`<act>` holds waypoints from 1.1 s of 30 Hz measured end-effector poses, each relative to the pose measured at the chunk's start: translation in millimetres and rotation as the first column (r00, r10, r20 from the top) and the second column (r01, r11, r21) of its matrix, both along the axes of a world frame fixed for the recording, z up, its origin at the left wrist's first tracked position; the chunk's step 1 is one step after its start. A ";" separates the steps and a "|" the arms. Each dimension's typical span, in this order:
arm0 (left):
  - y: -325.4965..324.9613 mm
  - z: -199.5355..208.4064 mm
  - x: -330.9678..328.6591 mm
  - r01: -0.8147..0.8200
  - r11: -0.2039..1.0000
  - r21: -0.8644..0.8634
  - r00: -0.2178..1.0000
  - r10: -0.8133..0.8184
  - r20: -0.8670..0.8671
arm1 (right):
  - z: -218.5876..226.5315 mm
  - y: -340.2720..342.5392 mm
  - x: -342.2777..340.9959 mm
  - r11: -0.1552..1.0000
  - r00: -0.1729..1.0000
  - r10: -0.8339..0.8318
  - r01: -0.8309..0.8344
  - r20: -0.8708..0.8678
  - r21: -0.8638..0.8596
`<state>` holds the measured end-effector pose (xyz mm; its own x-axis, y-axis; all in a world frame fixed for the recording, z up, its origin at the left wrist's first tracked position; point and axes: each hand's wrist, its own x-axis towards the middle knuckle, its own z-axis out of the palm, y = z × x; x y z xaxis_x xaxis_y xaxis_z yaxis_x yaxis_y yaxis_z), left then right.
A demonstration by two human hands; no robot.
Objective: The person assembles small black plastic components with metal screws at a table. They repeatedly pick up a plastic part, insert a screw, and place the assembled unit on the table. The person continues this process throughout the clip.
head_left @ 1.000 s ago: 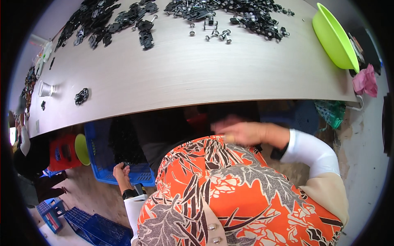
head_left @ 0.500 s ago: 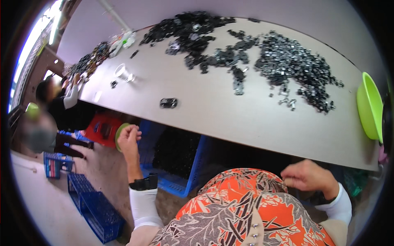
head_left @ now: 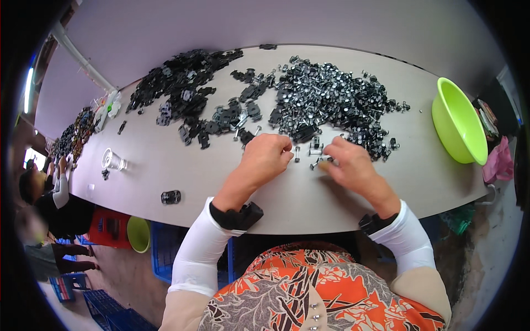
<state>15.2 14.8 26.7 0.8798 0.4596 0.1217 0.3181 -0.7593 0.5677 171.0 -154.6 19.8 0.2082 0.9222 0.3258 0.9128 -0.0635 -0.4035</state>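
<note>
Both my hands are over the table in front of the heap of small wheel axles (head_left: 331, 99), metal rods with black wheels at their ends. My left hand (head_left: 266, 160) is closed with bent fingertips pressed together; what they hold, if anything, is hidden. My right hand (head_left: 353, 165) is curled, thumb and fingers drawn together beside a loose wheel axle (head_left: 316, 164); I cannot make out what lies between them. Another axle (head_left: 297, 154) lies between the hands. To the left are scattered flat black toy-car base plates (head_left: 223, 117) and their larger heap (head_left: 176, 83).
A small dark toy-car part (head_left: 170, 197) lies near the table's front edge, left of a clear plastic cup (head_left: 113, 160)'s right side. A green basin (head_left: 459, 124) stands at the right. Blue crates (head_left: 160, 256) sit below. Co-workers are at the far left.
My hands have risen from below the table edge and come together at the axle heap. The view has turned, so the heaps sit further left and lower.
</note>
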 end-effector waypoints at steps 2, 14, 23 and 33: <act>2.4 0.7 14.3 -0.050 0.993 0.106 0.989 0.064 -0.135 | -2.5 13.7 -11.3 0.993 0.995 0.025 -0.014 0.091 -0.115; 18.5 -10.0 26.7 0.007 0.977 -0.213 0.994 -0.030 -0.106 | -5.7 26.1 22.3 1.000 0.984 0.020 -0.018 -0.178 0.012; 5.6 -16.7 69.4 -0.007 0.989 0.147 0.977 -0.025 0.213 | -5.0 28.0 31.7 0.992 0.923 0.003 0.045 -0.386 0.115; 13.9 -8.9 56.7 0.006 0.916 -0.401 0.818 0.227 0.529 | -4.5 27.7 30.7 0.965 0.884 0.060 0.068 -0.464 0.255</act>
<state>71.9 28.7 17.7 0.6519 0.6607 0.3723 -0.0709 -0.4357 0.8973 201.7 -126.8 15.4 0.3978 0.8182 0.4151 0.6157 0.0973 -0.7819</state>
